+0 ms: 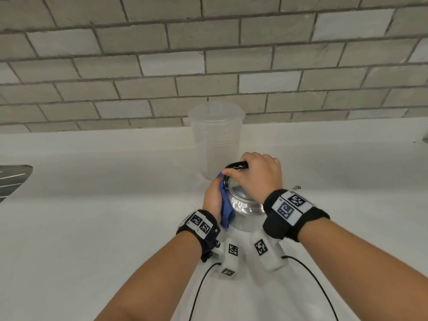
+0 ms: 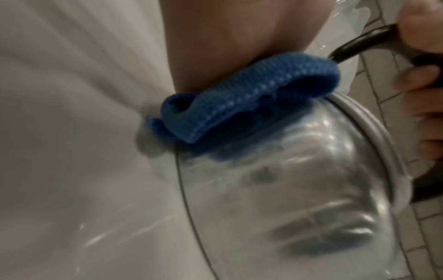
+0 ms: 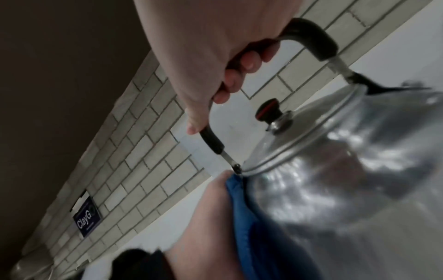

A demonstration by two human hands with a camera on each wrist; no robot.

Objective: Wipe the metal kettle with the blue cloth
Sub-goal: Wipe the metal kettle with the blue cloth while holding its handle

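A shiny metal kettle [image 1: 245, 206] stands on the white counter [image 1: 92, 216], close in front of me. My right hand [image 1: 259, 174] grips its black handle [image 1: 237, 165] from above; the right wrist view shows the fingers curled round the handle [image 3: 309, 32] above the lid knob [image 3: 268, 111]. My left hand [image 1: 212, 196] holds the blue cloth [image 1: 225, 208] against the left side of the kettle. In the left wrist view the cloth [image 2: 239, 98] is bunched between my palm [image 2: 215, 37] and the kettle wall [image 2: 299, 189]. The fingers of my left hand are hidden.
A clear plastic pitcher [image 1: 215, 140] stands right behind the kettle, against the grey tiled wall [image 1: 208, 66]. A dark striped object [image 1: 11, 179] pokes in at the left edge. A small blue label [image 3: 87, 221] is on the wall further left. Black cables [image 1: 199, 293] trail from my wrists.
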